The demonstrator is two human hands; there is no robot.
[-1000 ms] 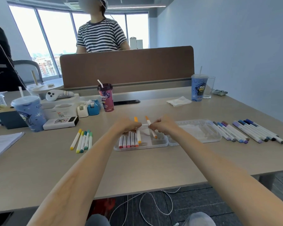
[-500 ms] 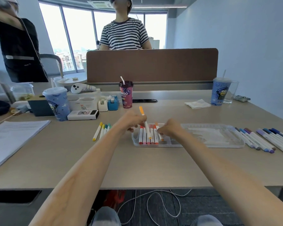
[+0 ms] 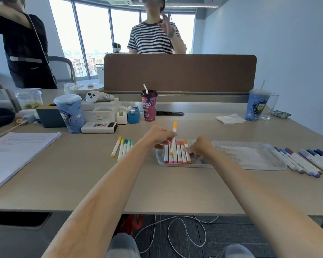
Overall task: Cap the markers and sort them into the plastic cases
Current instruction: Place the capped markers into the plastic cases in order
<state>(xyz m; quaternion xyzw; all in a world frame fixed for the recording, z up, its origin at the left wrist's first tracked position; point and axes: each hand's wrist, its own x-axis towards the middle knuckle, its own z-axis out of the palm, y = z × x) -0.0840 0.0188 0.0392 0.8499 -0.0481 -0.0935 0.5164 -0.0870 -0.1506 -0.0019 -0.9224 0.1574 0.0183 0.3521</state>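
Orange-capped white marker [image 3: 173,138] up in the left hand [image 3: 157,135], over the clear plastic case [image 3: 175,165].
Left fingers pinch its barrel, lower end dipping onto the row of red, pink and orange markers [image 3: 177,155] in the case. The right hand [image 3: 201,148] touches that row's right end; can't tell whether it grips.

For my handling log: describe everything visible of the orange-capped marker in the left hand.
The orange-capped marker is a slim white barrel, seemingly plastic, with an orange cap on top and an orange lower end. The left hand pinches it mid-barrel, nearly upright. Its lower end sits over the row of markers in the clear case; contact cannot be told.
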